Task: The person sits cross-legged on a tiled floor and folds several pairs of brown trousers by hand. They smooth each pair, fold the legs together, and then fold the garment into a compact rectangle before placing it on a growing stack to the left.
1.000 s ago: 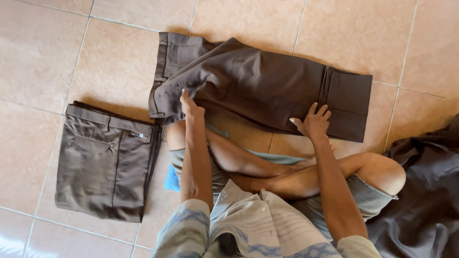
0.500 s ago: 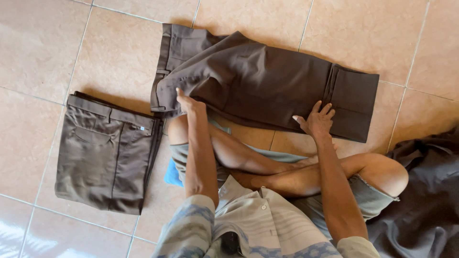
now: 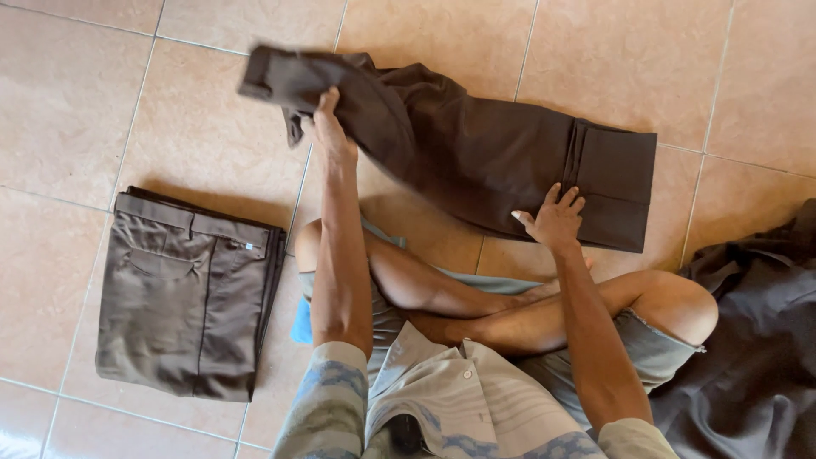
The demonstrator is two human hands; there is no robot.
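The left hand (image 3: 330,127) now grips the waist end of the dark trousers (image 3: 476,149) and lifts it off the floor, where it lay flat before; that end blurs.

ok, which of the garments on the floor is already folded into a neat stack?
The grey-brown trousers at far left, a tidy rectangle nobody touches. The dark brown pair is in both hands; the dark cloth at right lies crumpled.

One small pale label (image 3: 247,246) at the waistband of the folded grey-brown trousers (image 3: 183,306), left floor
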